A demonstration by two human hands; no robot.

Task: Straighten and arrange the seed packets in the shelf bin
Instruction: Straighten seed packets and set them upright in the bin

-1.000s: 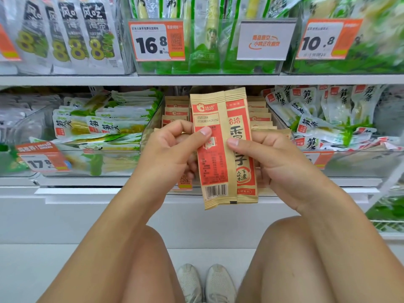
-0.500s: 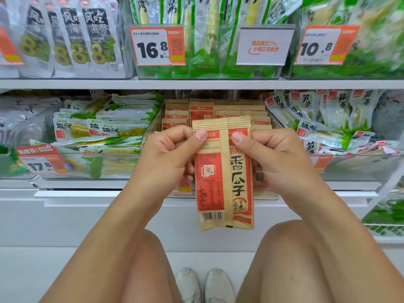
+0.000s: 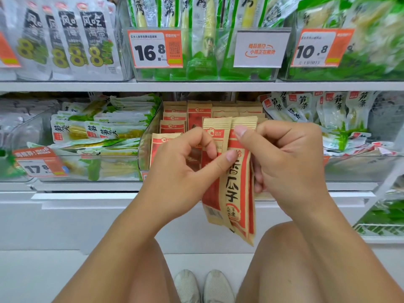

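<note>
I hold a small stack of tan-and-red seed packets [image 3: 234, 189] upright in front of the shelf. My left hand [image 3: 181, 171] pinches the stack's left side, thumb on the front. My right hand [image 3: 290, 162] grips the right side near the top, thumb pressed on the upper edge. The packets fan apart slightly at the bottom. Behind my hands stands the clear shelf bin [image 3: 144, 147], with more seed packets [image 3: 175, 119] in staggered rows inside it. My hands hide the bin's front part.
Clear bins of green-and-white bamboo shoot packs sit to the left [image 3: 100, 132] and right [image 3: 341, 119]. An upper shelf [image 3: 201, 86] with price tags runs overhead. My knees and shoes [image 3: 203, 285] are below, close to the white shelf base.
The stack has dropped lower and tilted, its bottom swinging right. My right thumb moved up to the top edge, and both hands closed in around the packets.
</note>
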